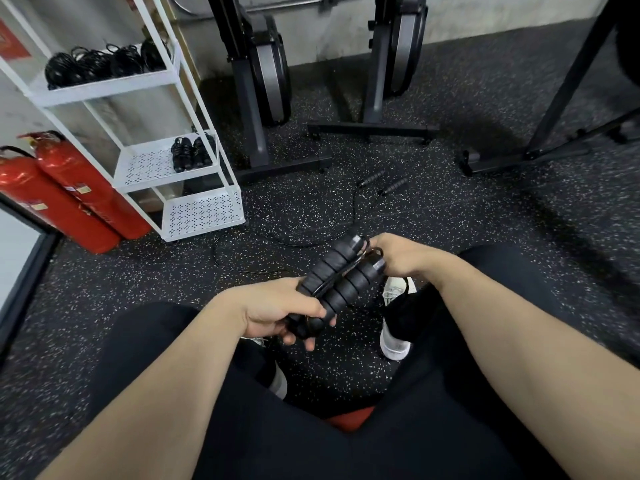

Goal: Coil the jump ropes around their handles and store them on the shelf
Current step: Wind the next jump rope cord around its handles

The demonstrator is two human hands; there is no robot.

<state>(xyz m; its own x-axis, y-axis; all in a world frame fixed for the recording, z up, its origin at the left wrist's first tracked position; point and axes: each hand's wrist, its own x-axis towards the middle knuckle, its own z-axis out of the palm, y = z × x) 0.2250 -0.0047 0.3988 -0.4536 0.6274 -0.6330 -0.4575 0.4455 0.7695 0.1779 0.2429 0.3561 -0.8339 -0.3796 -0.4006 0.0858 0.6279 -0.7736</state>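
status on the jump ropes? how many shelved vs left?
Done: several coiled ropes lie on the white shelf's top tier, and two more bundles on the middle tier. In hand: the left hand grips a pair of handles held together, while the right hand works the cord at their far end; its coiling looks barely started. Left: one more rope lies loose on the floor.

We see even, fairly bright indoor light with no glare. Soft shadows pool under the rowing machines (266,74) on the far floor (450,216). Wide-angle distortion bends the white shelf (180,147) at left, and the right edge smears with blur.
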